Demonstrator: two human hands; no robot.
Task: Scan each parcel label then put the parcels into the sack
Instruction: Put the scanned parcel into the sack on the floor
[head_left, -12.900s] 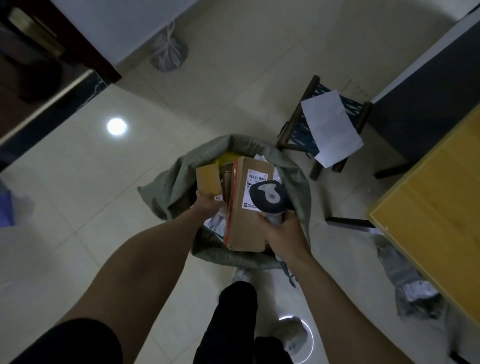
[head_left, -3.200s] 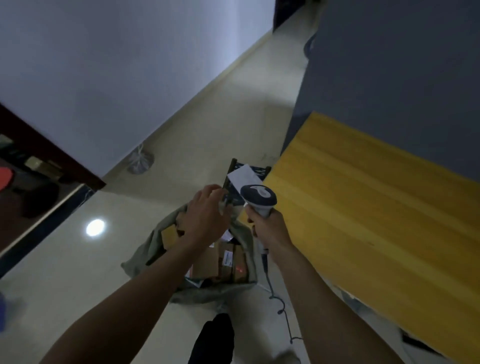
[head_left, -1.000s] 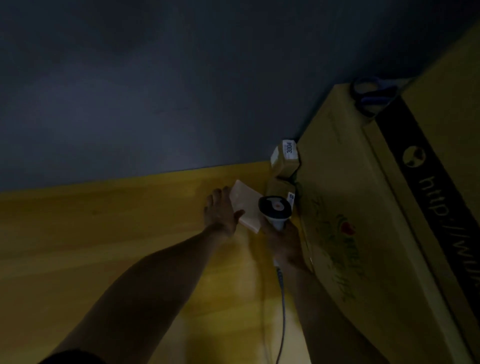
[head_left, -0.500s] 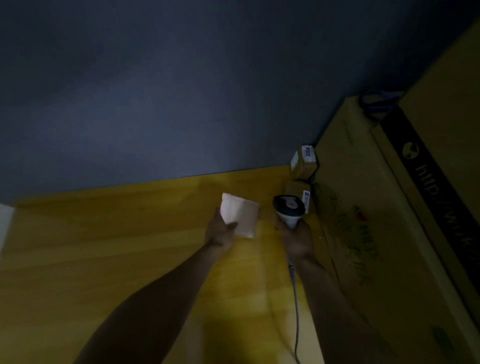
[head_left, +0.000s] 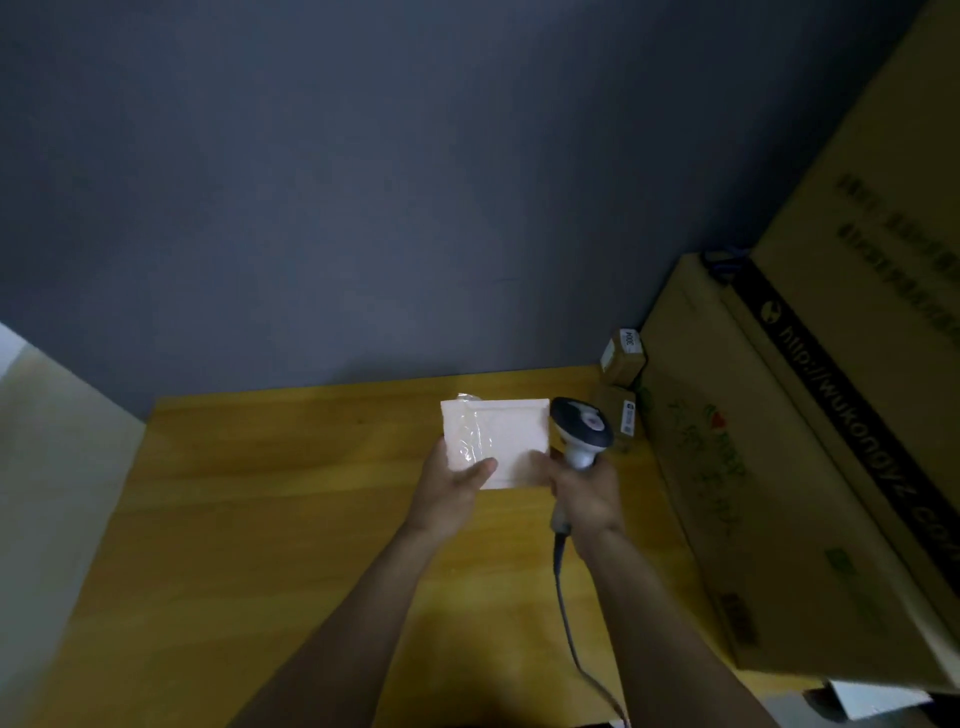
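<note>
My left hand (head_left: 451, 491) holds a flat white padded parcel (head_left: 506, 439) above the yellow wooden table (head_left: 249, 519), thumb on its near face. The face turned to me shows tape and no label that I can make out. My right hand (head_left: 587, 493) grips the handle of a grey barcode scanner (head_left: 582, 423), whose head sits just right of the parcel; its fingertips touch the parcel's lower right corner. The scanner's cable (head_left: 571, 623) hangs down along my right forearm. Two small brown labelled boxes (head_left: 621, 358) are stacked at the table's far right. The sack is out of view.
Large cardboard cartons (head_left: 769, 467) stand along the table's right side. A dark grey wall (head_left: 363, 208) rises behind the table. The table's left edge (head_left: 119, 509) drops to a pale floor.
My left hand has lifted the white parcel off the table near the small boxes and turned it flat toward me. The scanner hand has stayed beside it. My head has tilted slightly left.
</note>
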